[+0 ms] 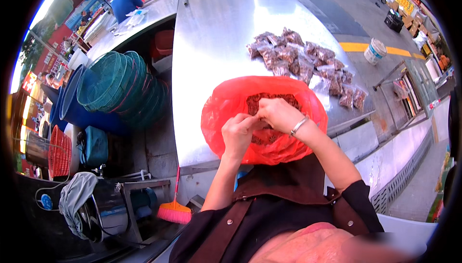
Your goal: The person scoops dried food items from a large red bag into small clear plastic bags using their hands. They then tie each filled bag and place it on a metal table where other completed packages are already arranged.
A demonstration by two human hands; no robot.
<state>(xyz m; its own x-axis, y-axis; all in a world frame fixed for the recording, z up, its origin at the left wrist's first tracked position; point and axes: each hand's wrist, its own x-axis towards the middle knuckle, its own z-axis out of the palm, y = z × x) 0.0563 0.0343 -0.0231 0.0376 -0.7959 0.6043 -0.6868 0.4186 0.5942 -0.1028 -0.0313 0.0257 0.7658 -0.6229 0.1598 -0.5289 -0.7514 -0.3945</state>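
A large red plastic bag (pixel 221 109) sits wide-mouthed at the near edge of the steel table (pixel 213 43). Reddish-brown dried spice, apparently star anise (pixel 272 138), fills its middle. Over that opening my left hand (pixel 239 130) and my right hand (pixel 276 113) meet with fingertips pinched together. Whatever lies between the fingers is hidden or too small to make out. A metal bracelet (pixel 299 126) circles my right wrist. Beyond the red bag, several small clear plastic bags of brown dried pieces (pixel 288 53) lie in a loose pile.
Stacked green mesh baskets (pixel 108 82) and blue barrels (pixel 70 93) stand to the left. A pink-bristled broom (pixel 175 210) leans below the table edge. A person in a blue shirt (pixel 125 5) is at the far left counter. A white bucket (pixel 375 51) stands on the pavement at right.
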